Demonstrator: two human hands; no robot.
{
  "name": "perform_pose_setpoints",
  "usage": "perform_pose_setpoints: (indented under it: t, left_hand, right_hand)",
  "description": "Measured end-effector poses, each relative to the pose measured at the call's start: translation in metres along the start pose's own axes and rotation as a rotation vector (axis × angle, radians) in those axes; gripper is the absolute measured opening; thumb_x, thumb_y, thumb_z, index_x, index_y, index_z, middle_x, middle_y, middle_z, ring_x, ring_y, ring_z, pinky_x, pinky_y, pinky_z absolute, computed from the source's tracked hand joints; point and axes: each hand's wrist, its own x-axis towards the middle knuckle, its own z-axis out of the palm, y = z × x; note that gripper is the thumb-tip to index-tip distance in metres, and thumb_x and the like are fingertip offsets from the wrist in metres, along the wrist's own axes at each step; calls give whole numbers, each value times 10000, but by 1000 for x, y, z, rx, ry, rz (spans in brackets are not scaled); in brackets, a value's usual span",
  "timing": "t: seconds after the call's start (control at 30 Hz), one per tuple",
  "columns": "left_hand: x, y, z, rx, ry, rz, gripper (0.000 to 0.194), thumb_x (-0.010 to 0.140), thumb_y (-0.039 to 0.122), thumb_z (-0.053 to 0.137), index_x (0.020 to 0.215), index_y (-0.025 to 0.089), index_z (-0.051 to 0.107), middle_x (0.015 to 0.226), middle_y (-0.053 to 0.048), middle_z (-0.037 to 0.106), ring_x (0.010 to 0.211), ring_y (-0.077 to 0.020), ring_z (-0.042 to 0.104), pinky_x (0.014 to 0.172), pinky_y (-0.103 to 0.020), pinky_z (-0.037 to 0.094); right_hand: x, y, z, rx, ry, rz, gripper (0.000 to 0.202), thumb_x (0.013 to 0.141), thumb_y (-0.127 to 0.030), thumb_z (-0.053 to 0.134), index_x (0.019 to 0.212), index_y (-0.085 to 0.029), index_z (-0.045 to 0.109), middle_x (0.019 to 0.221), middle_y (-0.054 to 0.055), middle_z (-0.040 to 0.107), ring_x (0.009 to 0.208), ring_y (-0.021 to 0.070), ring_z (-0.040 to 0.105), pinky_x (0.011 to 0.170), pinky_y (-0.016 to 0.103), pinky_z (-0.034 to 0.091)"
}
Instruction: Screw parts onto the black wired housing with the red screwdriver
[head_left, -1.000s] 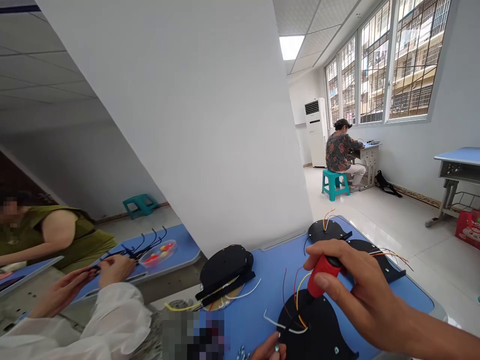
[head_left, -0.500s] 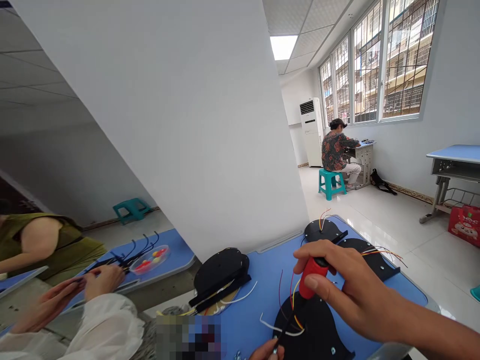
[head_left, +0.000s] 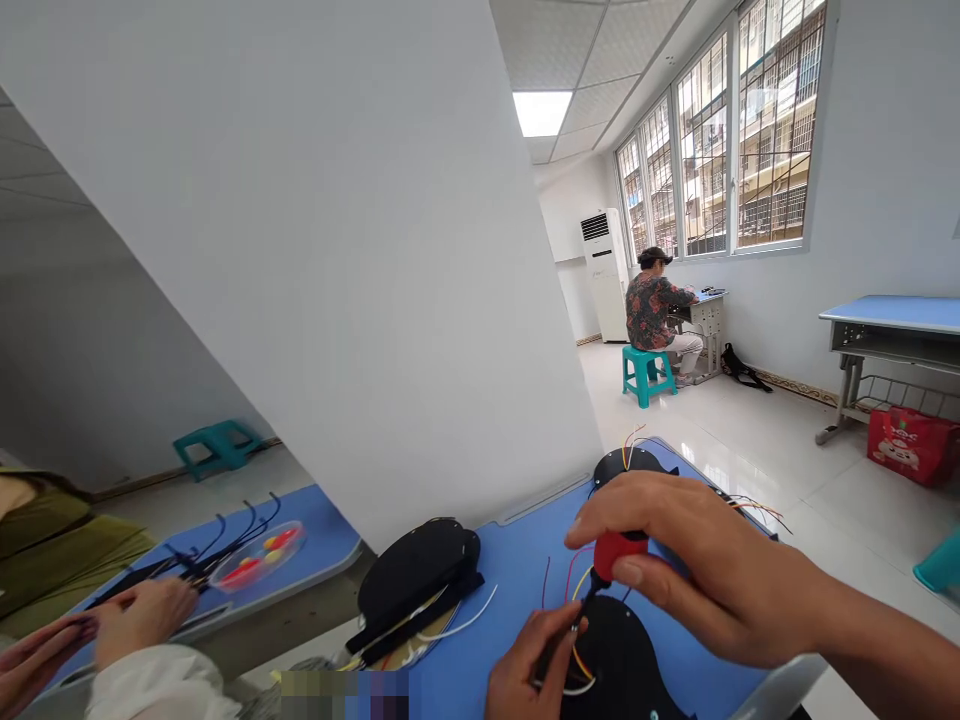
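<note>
A red-handled screwdriver (head_left: 619, 552) is in my right hand (head_left: 697, 570), its black shaft slanting down to the left. My left hand (head_left: 536, 655) pinches the lower end of that shaft between thumb and fingers; a small shiny bit shows there, too small to name. Both hands are over a black rounded plate (head_left: 626, 650) with yellow, red and white wires coming out of its middle. My right hand partly covers more black plates behind, one of them at the back (head_left: 626, 463). To the left, another black rounded piece (head_left: 416, 570) leans with a white wire hanging out.
Under the plates is a blue desk (head_left: 517, 560), against a white pillar (head_left: 337, 300). At left, another person's hands (head_left: 142, 610) work near a clear tray (head_left: 259, 557) of red and yellow pieces. A person (head_left: 652, 300) sits on a teal stool (head_left: 646, 375) by the windows.
My left hand has risen with the screwdriver's tip from the desk's near edge to above the plate. My right hand has tilted the handle. The view has shifted slightly right.
</note>
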Motion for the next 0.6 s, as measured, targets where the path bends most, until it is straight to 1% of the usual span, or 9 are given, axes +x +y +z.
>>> perform_pose_setpoints:
  t: [0.07,0.1,0.17,0.23,0.3,0.4,0.47,0.53,0.6]
  left_hand:
    - [14,-2,0,195,-176,268,194,948,359,592,979,282,768,851,9,761,796,-140,718,775,-210,585]
    - [20,-4,1,298,-225,394,211,968,273,542,946,277,751,816,17,748,770,-132,711,754,-205,582]
    - [27,-11,2,475,-235,582,290,971,176,464,818,256,697,762,16,733,741,-139,712,702,-214,583]
    - [29,-18,4,574,-193,668,357,960,133,416,702,242,639,730,2,728,706,-147,710,642,-223,575]
    - [29,-27,3,604,-166,659,362,958,124,397,730,236,654,773,-19,747,730,-157,722,622,-226,572]
    - [25,-42,-2,575,-141,569,298,983,187,423,925,258,707,882,-22,768,822,-175,732,687,-247,585]
    - [21,-53,-6,519,-95,449,262,989,259,449,1037,292,705,933,-14,760,876,-196,719,767,-290,585]
    - [16,-62,-8,460,-51,313,267,980,308,452,1078,307,700,929,-12,738,889,-219,701,821,-340,568]
    - [10,-67,-7,440,-31,216,277,956,333,460,1103,307,694,925,-13,726,910,-242,691,859,-383,542]
  right_hand:
    - [1,1,5,-60,-3,0,231,1032,-122,446,1232,-182,544,1089,57,711,961,152,640,897,267,480]
    - [2,3,10,-85,-15,0,226,1033,-129,443,1224,-181,551,1077,57,717,952,161,643,891,278,486]
    - [4,8,21,-129,-67,11,214,1036,-148,445,1211,-174,566,1049,61,726,932,178,656,878,298,497]
    - [7,16,35,-192,-141,45,211,1039,-169,461,1218,-160,572,1023,74,729,907,192,672,853,311,508]
    - [12,24,47,-276,-227,105,220,1041,-188,486,1242,-158,568,1007,82,733,882,204,687,815,318,516]
    - [18,34,56,-346,-306,162,223,1044,-215,512,1256,-174,565,1020,83,743,884,216,703,796,325,514]
    - [21,37,55,-339,-304,183,219,1045,-219,518,1254,-174,565,1033,84,746,899,218,711,806,328,509]
    - [21,38,53,-315,-289,219,226,1048,-217,511,1263,-167,558,1043,83,744,917,222,714,813,335,505]
    - [20,38,49,-297,-279,252,231,1054,-220,493,1270,-162,552,1041,82,740,925,229,713,820,347,500]
